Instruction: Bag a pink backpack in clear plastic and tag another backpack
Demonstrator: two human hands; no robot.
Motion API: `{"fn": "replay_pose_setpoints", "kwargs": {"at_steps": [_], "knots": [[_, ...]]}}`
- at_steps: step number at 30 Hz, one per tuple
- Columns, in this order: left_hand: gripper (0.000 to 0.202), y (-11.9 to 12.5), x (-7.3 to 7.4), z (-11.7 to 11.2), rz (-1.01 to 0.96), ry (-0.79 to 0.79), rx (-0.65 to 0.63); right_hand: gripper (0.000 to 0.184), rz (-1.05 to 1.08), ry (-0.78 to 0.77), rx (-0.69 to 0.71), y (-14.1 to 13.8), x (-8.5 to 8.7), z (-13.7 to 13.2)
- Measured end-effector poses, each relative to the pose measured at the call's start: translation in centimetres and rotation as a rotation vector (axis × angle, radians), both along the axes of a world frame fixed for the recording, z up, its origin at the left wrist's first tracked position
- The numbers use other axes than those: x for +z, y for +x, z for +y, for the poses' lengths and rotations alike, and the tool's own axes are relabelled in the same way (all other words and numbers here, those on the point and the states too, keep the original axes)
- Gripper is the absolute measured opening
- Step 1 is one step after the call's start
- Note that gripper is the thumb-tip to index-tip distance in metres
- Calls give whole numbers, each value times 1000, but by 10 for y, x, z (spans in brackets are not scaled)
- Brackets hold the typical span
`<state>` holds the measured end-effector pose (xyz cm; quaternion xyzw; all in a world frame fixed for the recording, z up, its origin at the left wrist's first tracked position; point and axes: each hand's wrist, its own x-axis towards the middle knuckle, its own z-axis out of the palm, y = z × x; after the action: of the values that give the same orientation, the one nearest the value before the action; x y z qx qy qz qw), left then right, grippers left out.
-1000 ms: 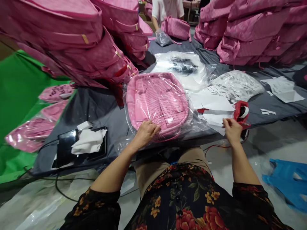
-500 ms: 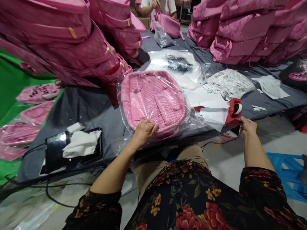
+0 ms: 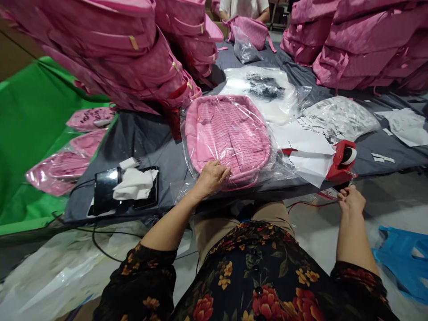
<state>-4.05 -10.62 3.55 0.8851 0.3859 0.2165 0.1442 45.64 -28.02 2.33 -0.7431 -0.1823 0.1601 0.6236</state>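
Observation:
A pink backpack [image 3: 230,138] lies flat on the table in a clear plastic bag [image 3: 284,169]. At its near edge, my left hand [image 3: 212,178] is closed on the plastic, with knuckles up. A red tape dispenser [image 3: 334,167] holding a roll of tape [image 3: 349,155] stands at the table's front edge, to the right. Just below and in front of its cutting end, my right hand [image 3: 352,200] pinches the end of a thin strip of tape, which shows only as a faint glint.
White paper sheets [image 3: 310,162] lie between the backpack and the dispenser. Behind are a bag of small labels [image 3: 344,118] and stacked plastic bags [image 3: 261,91]. Tall pink backpack piles [image 3: 110,31] flank the table. A cloth [image 3: 135,183] covers black devices at left. Another person [image 3: 245,9] stands opposite.
My right hand has drawn down and away from the dispenser's cutting end. My left hand stays on the bagged backpack. The whole view has shifted, showing more of the left side.

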Motion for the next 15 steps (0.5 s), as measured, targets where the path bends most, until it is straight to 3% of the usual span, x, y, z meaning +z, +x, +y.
{"fn": "replay_pose_setpoints", "kwargs": {"at_steps": [3,7,9,12,15], "knots": [[46,0,-1,0,-2,5,5,58,289,89,189,-29,-4,18],[44,0,-3,-1,-11,22,17,50,319,308,581,-89,29,37],[44,1,-4,-1,-16,25,23,47,113,310,795,-123,54,47],[45,2,-3,-1,-9,29,36,41,-420,172,1222,-171,86,74],[45,3,-1,-2,3,36,36,31,-987,132,1567,-205,96,112]]}}
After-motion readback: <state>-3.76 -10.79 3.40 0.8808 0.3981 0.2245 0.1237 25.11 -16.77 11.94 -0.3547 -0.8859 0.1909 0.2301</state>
